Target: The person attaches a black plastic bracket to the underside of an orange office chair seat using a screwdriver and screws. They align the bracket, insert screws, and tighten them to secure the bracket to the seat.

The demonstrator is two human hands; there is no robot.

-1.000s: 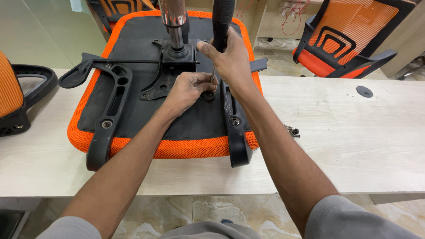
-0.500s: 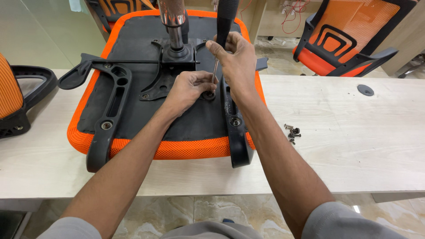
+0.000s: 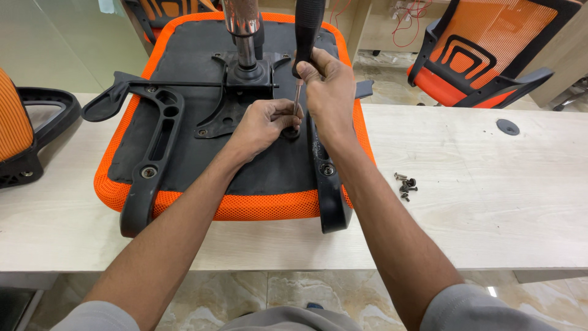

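An orange mesh chair seat (image 3: pixel 245 205) lies upside down on the pale wooden table (image 3: pixel 478 208), its black underside up. My right hand (image 3: pixel 327 89) grips a black-handled screwdriver (image 3: pixel 305 30) held upright, its shaft pointing down at a washer and screw by the right armrest bracket (image 3: pixel 327 178). My left hand (image 3: pixel 260 125) pinches the screw and shaft tip at the seat's underside. The metal gas-lift column (image 3: pixel 242 27) rises from the black seat mechanism (image 3: pixel 236 98) just behind my hands.
A small pile of loose screws (image 3: pixel 404 184) lies on the table right of the seat. The left armrest bracket (image 3: pixel 150 153) is bolted on. An orange chair back (image 3: pixel 18 132) rests at the left edge; another orange chair (image 3: pixel 484 52) stands behind the table.
My right hand has turned on the screwdriver handle and shifted its grip slightly. My left hand stays at the screw. The view has shifted slightly.
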